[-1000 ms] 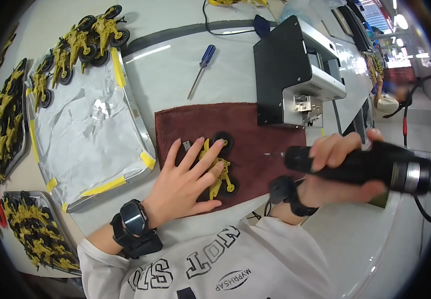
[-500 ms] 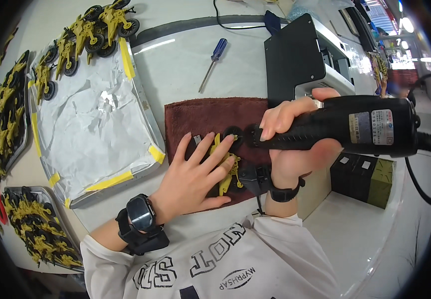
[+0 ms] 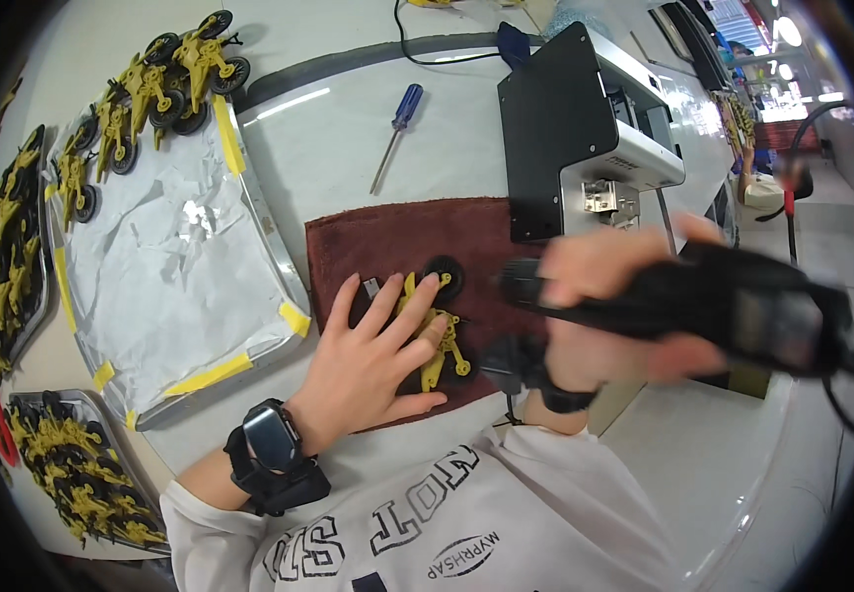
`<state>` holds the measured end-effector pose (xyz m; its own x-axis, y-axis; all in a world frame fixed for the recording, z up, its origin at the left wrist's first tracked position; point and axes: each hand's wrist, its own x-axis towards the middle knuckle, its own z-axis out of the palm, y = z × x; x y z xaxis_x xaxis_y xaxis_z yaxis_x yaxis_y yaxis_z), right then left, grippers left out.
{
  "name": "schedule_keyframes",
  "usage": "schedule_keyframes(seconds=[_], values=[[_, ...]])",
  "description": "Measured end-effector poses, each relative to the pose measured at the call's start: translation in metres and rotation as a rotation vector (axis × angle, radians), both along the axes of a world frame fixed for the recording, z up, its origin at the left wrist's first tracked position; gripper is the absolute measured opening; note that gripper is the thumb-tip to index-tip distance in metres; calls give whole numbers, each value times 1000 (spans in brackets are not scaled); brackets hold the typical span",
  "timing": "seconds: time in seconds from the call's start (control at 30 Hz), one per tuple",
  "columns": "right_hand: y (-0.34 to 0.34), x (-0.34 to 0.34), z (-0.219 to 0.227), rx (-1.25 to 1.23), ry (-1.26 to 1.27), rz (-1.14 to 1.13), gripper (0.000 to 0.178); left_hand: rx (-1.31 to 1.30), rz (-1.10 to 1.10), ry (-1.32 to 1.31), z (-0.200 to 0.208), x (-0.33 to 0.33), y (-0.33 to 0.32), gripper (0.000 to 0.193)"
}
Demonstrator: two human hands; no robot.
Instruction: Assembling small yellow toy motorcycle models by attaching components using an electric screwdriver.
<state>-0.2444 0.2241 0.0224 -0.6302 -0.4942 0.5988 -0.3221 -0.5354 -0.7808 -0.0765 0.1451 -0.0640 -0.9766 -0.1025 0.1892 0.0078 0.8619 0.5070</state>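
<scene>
A small yellow toy motorcycle (image 3: 453,347) with black wheels lies on a dark red cloth (image 3: 486,222). My left hand (image 3: 363,360) rests over it with fingers spread, the fingertips touching its yellow frame. Part of the toy is hidden under those fingers. My right hand (image 3: 599,350), smeared by motion, is wrapped around a thick black corded electric screwdriver (image 3: 688,306). The tool's tip end points left, over the cloth and apart from the toy. A small pale metal piece (image 3: 371,287) shows beside my left fingers.
A paper-lined tray (image 3: 185,266) with yellow tape holds several toy motorcycles (image 3: 146,94) at its far end. More fill a tray (image 3: 81,474) at lower left and another at far left. A blue-handled screwdriver (image 3: 405,109) lies beyond the cloth, left of a black-and-white machine (image 3: 555,128).
My right hand has pulled the electric screwdriver back to the right and tilted it, away from the toy's wheel. My left hand stays over the toy. The whole view has shifted slightly.
</scene>
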Motion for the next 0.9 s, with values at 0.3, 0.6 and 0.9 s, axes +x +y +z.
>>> schedule_keyframes(seconds=[0.3, 0.6, 0.9], values=[[28, -88, 44, 46, 118, -556, 65, -29, 4, -5, 4, -3, 5, 66], [53, -11, 9, -13, -88, 61, 90, 11, 4, 9, 4, 1, 5, 62], [35, 18, -10, -20, 65, 383, 93, 28, 11, 6, 5, 0, 3, 62]])
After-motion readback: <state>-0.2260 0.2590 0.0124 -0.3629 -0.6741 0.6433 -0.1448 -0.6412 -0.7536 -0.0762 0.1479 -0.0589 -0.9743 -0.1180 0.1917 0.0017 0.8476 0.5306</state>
